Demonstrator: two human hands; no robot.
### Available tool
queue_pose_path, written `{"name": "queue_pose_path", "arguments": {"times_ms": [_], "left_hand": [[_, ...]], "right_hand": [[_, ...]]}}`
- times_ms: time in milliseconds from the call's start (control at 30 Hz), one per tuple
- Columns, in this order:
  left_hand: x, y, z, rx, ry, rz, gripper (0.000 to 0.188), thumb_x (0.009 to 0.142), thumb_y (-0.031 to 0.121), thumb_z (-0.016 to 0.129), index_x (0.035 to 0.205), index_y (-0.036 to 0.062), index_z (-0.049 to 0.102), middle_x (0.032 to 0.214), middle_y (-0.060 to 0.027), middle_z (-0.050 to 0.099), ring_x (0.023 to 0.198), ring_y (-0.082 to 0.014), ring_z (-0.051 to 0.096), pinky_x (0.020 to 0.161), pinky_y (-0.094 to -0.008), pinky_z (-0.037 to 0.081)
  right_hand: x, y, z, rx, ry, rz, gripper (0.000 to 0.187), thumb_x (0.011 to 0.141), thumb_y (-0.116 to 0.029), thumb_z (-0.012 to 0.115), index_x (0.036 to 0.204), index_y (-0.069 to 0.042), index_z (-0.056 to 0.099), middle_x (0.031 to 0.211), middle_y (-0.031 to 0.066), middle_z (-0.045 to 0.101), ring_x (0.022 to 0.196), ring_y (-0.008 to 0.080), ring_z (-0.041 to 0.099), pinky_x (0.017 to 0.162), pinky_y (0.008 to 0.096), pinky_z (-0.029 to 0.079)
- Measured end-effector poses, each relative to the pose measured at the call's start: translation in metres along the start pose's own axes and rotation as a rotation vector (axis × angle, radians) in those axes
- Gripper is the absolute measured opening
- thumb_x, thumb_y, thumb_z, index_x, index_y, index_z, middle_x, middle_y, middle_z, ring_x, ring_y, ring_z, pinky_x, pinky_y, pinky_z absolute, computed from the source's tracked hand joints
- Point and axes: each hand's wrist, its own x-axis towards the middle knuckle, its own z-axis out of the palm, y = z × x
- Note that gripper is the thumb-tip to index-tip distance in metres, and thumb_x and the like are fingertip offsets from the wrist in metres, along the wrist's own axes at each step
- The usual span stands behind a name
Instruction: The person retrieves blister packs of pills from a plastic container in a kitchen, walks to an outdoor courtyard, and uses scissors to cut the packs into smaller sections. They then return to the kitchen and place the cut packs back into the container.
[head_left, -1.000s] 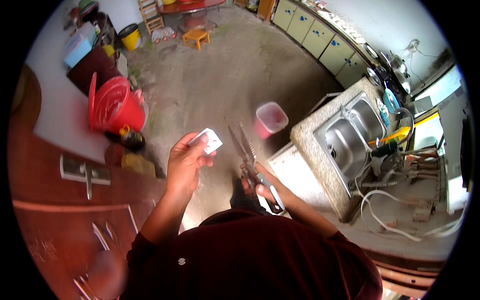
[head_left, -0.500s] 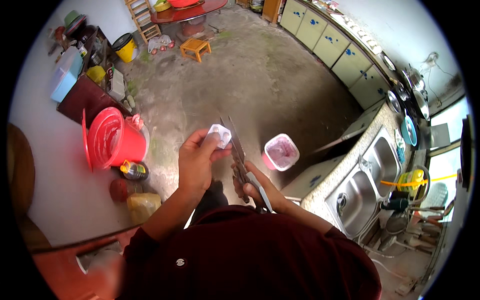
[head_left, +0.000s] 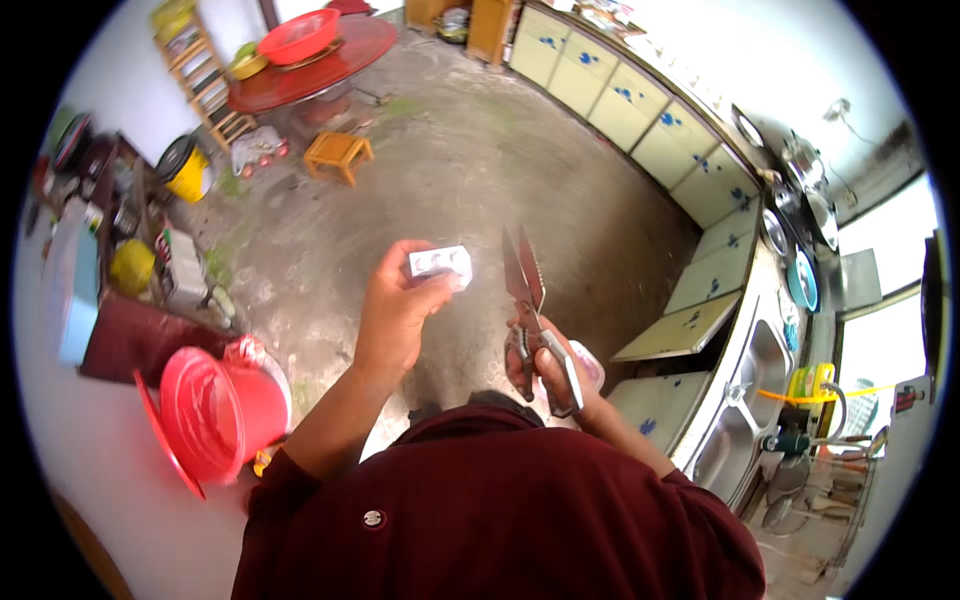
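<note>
Pinched between the thumb and fingers of my left hand [head_left: 390,325] is a small white blister pack [head_left: 438,262] with rounded bumps along it. My right hand [head_left: 553,372] grips a pair of kitchen scissors [head_left: 524,275] by the handles. Their dark blades point away from me and stand slightly apart, with a gap between them and the pack. One blade has a toothed edge. Below the right hand, partly hidden by it, a pink and white tub [head_left: 588,366] stands on the floor.
On the left stands a red bucket [head_left: 205,415]; beyond it are a yellow pail [head_left: 187,175] and a wooden stool [head_left: 338,155]. To the right, a cabinet door [head_left: 678,330] hangs open below the counter with its steel sink [head_left: 735,455]. A red round table [head_left: 330,70] is at the far left.
The scissors have moved right, away from the blister pack, and their blades have spread a little. My left hand has turned the pack. The whole view has shifted, showing more of the far room.
</note>
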Motion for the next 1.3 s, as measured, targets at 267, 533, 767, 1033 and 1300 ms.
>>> {"name": "queue_pose_path", "arguments": {"times_ms": [267,533,767,1033,1300], "left_hand": [[0.196,-0.013,0.008,0.165,-0.327,-0.285,0.012,0.079,0.006,0.060,0.089,0.0017,0.064,0.079,-0.0030,0.064,0.066,-0.0056,0.053,0.056,-0.0204,0.039],[0.423,-0.013,0.051,0.343,-0.533,-0.560,0.013,0.077,0.009,0.057,0.084,0.0008,0.065,0.076,-0.0035,0.064,0.064,-0.0075,0.054,0.056,-0.0218,0.042],[0.595,-0.007,0.079,0.363,-0.565,-0.584,0.012,0.075,0.008,0.057,0.079,-0.0006,0.064,0.072,-0.0054,0.062,0.058,-0.0092,0.052,0.051,-0.0215,0.039],[0.809,-0.030,0.091,0.288,-0.655,-0.623,0.010,0.074,0.004,0.056,0.078,-0.0015,0.063,0.071,-0.0057,0.060,0.058,-0.0098,0.050,0.050,-0.0225,0.038],[1.040,-0.015,0.140,0.330,-0.658,-0.557,0.006,0.077,0.006,0.053,0.081,0.0044,0.058,0.075,-0.0061,0.060,0.056,-0.0111,0.054,0.054,-0.0233,0.048]], "right_hand": [[0.124,-0.030,-0.102,0.060,0.022,0.153,0.078,0.071,-0.046,0.074,0.127,-0.006,0.039,0.088,0.0013,0.052,0.080,0.0100,0.051,0.065,0.0219,0.045],[0.307,-0.110,-0.222,-0.147,-0.095,0.172,0.082,0.068,-0.062,0.068,0.121,-0.005,0.044,0.087,0.0018,0.049,0.081,0.0113,0.046,0.074,0.0252,0.039],[0.452,-0.152,-0.314,-0.088,-0.147,0.172,0.081,0.068,-0.061,0.069,0.122,-0.005,0.044,0.078,-0.0016,0.047,0.073,0.0086,0.045,0.064,0.0229,0.038],[0.618,-0.175,-0.417,-0.004,-0.119,0.173,0.077,0.071,-0.058,0.068,0.121,-0.004,0.045,0.074,-0.0013,0.048,0.066,0.0075,0.046,0.061,0.0211,0.039],[0.795,-0.228,-0.522,0.036,0.104,0.138,0.054,0.078,-0.043,0.069,0.113,-0.007,0.049,0.067,-0.0044,0.047,0.053,0.0053,0.043,0.048,0.0192,0.037]]}}
